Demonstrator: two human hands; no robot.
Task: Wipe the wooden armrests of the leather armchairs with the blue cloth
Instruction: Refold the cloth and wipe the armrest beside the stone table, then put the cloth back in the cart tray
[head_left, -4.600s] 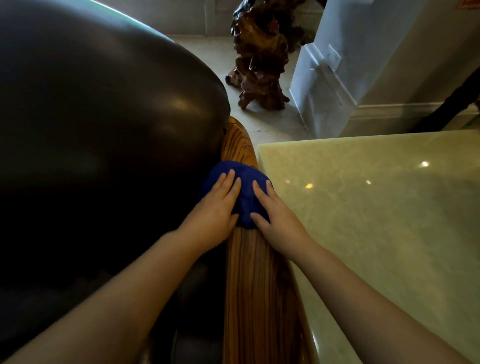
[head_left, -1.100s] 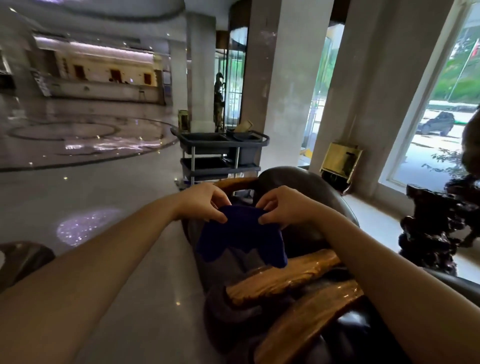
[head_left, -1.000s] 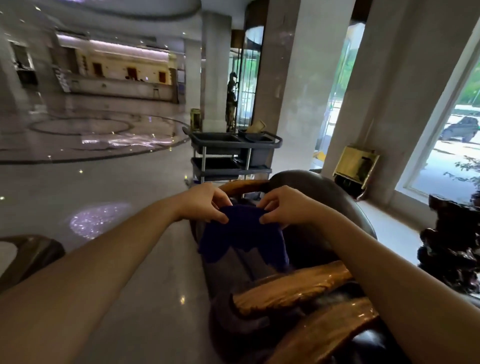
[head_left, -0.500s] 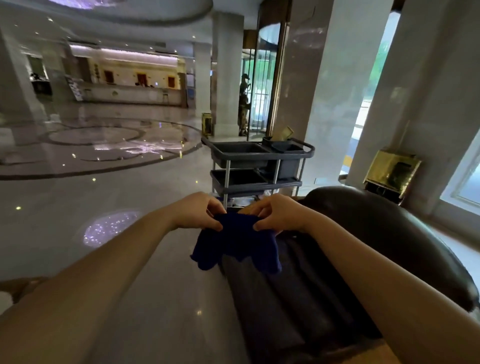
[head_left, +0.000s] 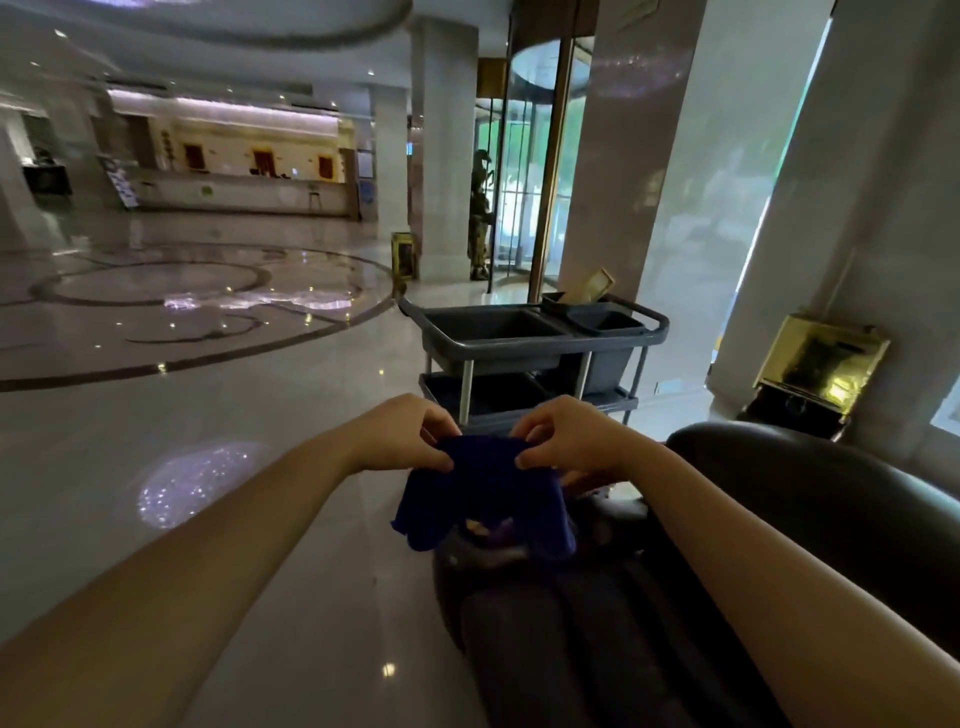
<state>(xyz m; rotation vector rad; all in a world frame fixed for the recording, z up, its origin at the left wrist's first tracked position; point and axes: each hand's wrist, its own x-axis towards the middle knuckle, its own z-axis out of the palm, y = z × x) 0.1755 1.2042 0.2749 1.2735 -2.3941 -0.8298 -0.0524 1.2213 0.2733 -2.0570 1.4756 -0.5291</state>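
Note:
A blue cloth (head_left: 483, 499) hangs in the air in front of me, pinched along its top edge by both hands. My left hand (head_left: 410, 434) grips its left corner and my right hand (head_left: 563, 434) grips its right corner. Below and to the right lies a dark leather armchair (head_left: 810, 514), its rounded back at the right and its seat under the cloth. No wooden armrest shows clearly; a small brown patch under the hanging cloth is too dim to identify.
A grey service cart (head_left: 530, 338) with tubs on two shelves stands just beyond my hands. A gold bin (head_left: 815, 364) sits by the right wall. A person (head_left: 479, 218) stands far off at the revolving door. Polished lobby floor (head_left: 182, 415) spreads to the left.
The cloth went from pressed on a wooden armrest to held up in both hands. Over the last second my view swung left; the wooden armrests left view and the cart came closer.

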